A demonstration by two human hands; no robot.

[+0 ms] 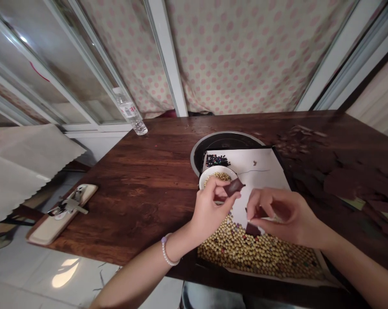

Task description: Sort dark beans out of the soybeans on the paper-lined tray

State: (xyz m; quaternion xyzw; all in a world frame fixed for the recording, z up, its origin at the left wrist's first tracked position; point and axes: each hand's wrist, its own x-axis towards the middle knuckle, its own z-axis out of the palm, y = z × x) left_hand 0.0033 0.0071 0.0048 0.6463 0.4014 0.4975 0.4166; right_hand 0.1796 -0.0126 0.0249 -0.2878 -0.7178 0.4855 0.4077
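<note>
Over the black-rimmed tray (281, 162), which lies toward the bench's (148, 180) near edge, the left hand (209, 204) grips a dark brown piece (234, 187) between thumb and fingers, raised just beside the white bowl (201, 180) at the tray's left edge. The right hand (274, 212) is curled above the tray's middle, thumb and fingertips close together; a second dark piece (253, 229) shows right under them, and whether they pinch it or it rests on the yellowish beads (245, 253) I cannot tell. Those beads spread along the tray's near edge, while a heap of dark beads (217, 160) sits in its far left corner and a thin blue strand (254, 171) crosses the white lining. More flat dark pieces (343, 184) cover the right side of the bench. The step in hand seems to be fine fingertip work on these small pieces, one at each hand. Judging by this pose, the next move calls for a steady left pinch, with the right fingertips placed precisely and kept clear of the loose beads and the bowl's rim.
</note>
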